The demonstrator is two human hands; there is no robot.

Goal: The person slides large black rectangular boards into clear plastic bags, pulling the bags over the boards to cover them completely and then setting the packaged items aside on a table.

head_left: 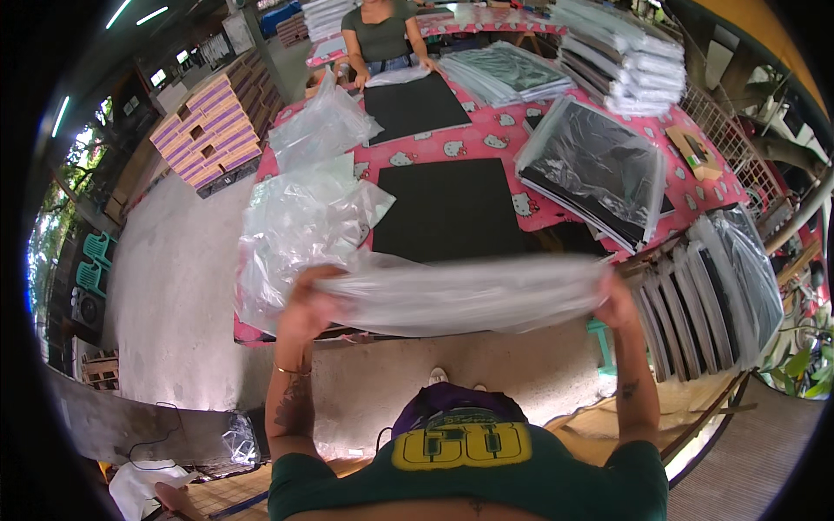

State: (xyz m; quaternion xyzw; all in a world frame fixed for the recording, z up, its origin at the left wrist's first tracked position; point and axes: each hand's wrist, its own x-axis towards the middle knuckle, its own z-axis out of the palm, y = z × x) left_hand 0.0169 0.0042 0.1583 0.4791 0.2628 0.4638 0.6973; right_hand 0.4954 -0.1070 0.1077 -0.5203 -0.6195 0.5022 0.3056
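A clear plastic bag (469, 297) is stretched sideways between my two hands, smeared by motion. My left hand (307, 306) is closed on its left end, and my right hand (617, 300) grips the right end. Just beyond the bag, a flat black sheet (447, 207) lies on the table; the bag hides part of its near edge. Left of that sheet spreads a loose heap of clear plastic bags (300, 217). To the right sits a stack of black sheets in clear plastic (595, 161).
The table has a pink patterned cloth (426, 154). Across it, a person (382, 39) handles plastic at another black sheet (415, 106). Wrapped stacks (621, 61) stand far right, and more wrapped sheets (708, 300) stand on edge near right. Boxes (213, 126) are piled left on the floor.
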